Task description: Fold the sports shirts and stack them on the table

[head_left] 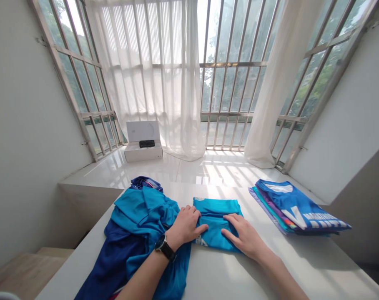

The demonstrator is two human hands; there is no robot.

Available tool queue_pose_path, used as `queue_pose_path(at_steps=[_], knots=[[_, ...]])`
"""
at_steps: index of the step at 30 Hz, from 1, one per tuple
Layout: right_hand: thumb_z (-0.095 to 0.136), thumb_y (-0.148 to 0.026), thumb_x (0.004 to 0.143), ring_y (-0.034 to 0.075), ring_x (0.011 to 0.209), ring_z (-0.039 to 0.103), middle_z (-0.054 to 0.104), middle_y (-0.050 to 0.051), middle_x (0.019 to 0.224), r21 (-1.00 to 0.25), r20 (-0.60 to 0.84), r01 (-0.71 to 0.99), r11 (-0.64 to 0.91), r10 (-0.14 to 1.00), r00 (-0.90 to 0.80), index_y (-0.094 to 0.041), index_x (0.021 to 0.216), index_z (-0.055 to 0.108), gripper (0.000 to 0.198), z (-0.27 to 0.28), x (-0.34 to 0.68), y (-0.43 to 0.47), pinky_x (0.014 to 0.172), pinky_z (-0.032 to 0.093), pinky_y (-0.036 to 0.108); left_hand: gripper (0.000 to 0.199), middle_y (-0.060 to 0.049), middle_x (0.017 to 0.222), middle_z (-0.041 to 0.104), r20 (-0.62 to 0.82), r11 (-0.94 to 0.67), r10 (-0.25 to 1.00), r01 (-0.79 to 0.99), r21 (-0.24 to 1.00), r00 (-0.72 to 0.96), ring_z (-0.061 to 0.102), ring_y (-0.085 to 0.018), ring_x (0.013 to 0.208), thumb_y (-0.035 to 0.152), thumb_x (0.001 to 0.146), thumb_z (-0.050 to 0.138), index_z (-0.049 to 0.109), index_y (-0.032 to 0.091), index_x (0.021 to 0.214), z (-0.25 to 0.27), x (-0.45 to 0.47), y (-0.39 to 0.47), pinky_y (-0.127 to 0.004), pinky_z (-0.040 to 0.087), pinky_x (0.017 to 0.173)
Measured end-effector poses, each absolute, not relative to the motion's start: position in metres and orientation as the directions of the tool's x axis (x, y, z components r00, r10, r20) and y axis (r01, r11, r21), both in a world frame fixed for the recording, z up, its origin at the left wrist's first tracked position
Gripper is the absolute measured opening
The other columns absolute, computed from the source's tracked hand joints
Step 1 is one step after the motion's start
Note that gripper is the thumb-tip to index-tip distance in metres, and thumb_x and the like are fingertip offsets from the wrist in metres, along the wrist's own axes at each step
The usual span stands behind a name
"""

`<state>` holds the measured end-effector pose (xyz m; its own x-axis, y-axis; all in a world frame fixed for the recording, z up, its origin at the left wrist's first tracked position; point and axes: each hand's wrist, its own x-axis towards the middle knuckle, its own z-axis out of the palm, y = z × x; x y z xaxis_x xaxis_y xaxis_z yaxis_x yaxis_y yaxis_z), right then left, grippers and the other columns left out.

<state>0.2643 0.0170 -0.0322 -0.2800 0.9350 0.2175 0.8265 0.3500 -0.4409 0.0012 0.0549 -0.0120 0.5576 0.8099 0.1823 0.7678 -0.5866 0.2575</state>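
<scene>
A turquoise shirt (219, 206), folded into a compact rectangle with a bit of white print at its lower left, lies flat on the white table. My left hand (186, 225), with a black watch on the wrist, rests on the shirt's left edge, fingers extended. On its right side lies my right hand (241, 235), thumb and fingers apart and touching the cloth. Neither hand grips the fabric. Under my left forearm spreads a loose heap of shirts, a crumpled teal shirt (142, 210) over a dark blue shirt (114, 258).
At the right stands a stack of folded shirts (302, 208), a blue one with white lettering on top. An open white box (144, 154) holding a black object (147, 143) sits on the window ledge (189, 173). White curtains (189, 104) hang before barred windows.
</scene>
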Motion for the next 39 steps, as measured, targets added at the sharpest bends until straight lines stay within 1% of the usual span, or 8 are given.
queue_pose_path(at_steps=[3,11,17,20,23,28,34,39], knots=[[0.055,-0.053,0.094,0.029,0.107,0.064,0.068,0.012,0.113,-0.451,0.179,0.830,0.329,0.944,-0.277,-0.021,0.115,0.066,0.039,-0.030,0.263,0.017,0.096,0.050,0.043,0.035,-0.011,0.107,0.066,0.156,-0.593,0.804,0.755,0.279,0.574,0.059,-0.030,0.101,0.050,0.091,0.065,0.065,0.017,0.102,-0.010,0.002,0.053,-0.042,0.048,0.090],[0.061,-0.050,0.088,0.023,0.088,0.063,0.066,0.004,0.093,-0.482,0.144,0.825,0.295,0.955,-0.258,-0.023,0.085,0.057,0.028,-0.026,0.266,0.017,0.080,0.048,0.034,0.023,-0.004,0.099,0.069,0.062,-0.543,0.809,0.702,0.460,0.585,0.063,-0.025,0.092,0.036,0.087,0.068,0.060,0.022,0.104,-0.004,0.003,0.052,-0.032,0.047,0.082],[0.061,-0.046,0.085,0.021,0.075,0.062,0.067,-0.001,0.078,-0.547,0.035,0.810,0.211,0.973,-0.230,-0.023,0.084,0.058,0.024,-0.018,0.279,0.019,0.070,0.045,0.030,0.033,-0.006,0.105,0.071,-0.004,-0.461,0.828,0.686,0.563,0.560,0.065,-0.026,0.099,0.037,0.084,0.069,0.063,0.023,0.114,-0.007,0.000,0.055,-0.031,0.049,0.082],[0.062,-0.050,0.085,0.022,0.078,0.064,0.070,0.001,0.081,-0.584,0.008,0.786,0.202,0.970,-0.243,-0.022,0.083,0.064,0.028,-0.014,0.283,0.018,0.072,0.046,0.031,0.027,-0.006,0.101,0.072,-0.010,-0.459,0.828,0.687,0.563,0.561,0.065,-0.027,0.095,0.040,0.081,0.070,0.068,0.021,0.101,-0.007,0.000,0.057,-0.031,0.048,0.080],[0.060,-0.049,0.087,0.023,0.082,0.065,0.072,0.002,0.085,-0.611,0.013,0.759,0.226,0.961,-0.276,-0.022,0.081,0.066,0.029,-0.011,0.285,0.017,0.076,0.048,0.031,0.022,-0.005,0.094,0.071,0.012,-0.483,0.818,0.676,0.557,0.575,0.064,-0.024,0.088,0.040,0.080,0.070,0.068,0.020,0.090,-0.007,-0.001,0.057,-0.029,0.046,0.074],[0.053,-0.050,0.092,0.023,0.086,0.066,0.072,0.002,0.090,-0.659,0.018,0.717,0.227,0.958,-0.287,-0.023,0.086,0.064,0.031,-0.008,0.286,0.017,0.079,0.049,0.031,0.020,-0.002,0.085,0.068,0.021,-0.438,0.843,0.662,0.609,0.538,0.062,-0.021,0.080,0.040,0.087,0.062,0.065,0.020,0.092,-0.002,-0.001,0.059,-0.027,0.042,0.067],[0.053,-0.053,0.092,0.024,0.088,0.066,0.074,0.003,0.092,-0.669,0.052,0.713,0.211,0.970,-0.238,-0.023,0.089,0.065,0.032,-0.012,0.286,0.019,0.081,0.049,0.032,0.024,-0.003,0.086,0.068,0.020,-0.384,0.883,0.697,0.606,0.469,0.063,-0.022,0.082,0.044,0.092,0.058,0.063,0.020,0.093,-0.004,-0.001,0.061,-0.027,0.043,0.067],[0.057,-0.056,0.089,0.023,0.082,0.066,0.073,0.002,0.084,-0.642,0.050,0.750,0.161,0.984,-0.169,-0.023,0.085,0.065,0.034,-0.015,0.286,0.021,0.075,0.049,0.031,0.026,-0.005,0.087,0.070,0.026,-0.352,0.909,0.731,0.585,0.417,0.064,-0.024,0.083,0.045,0.093,0.059,0.064,0.019,0.095,-0.010,-0.001,0.061,-0.029,0.044,0.069]])
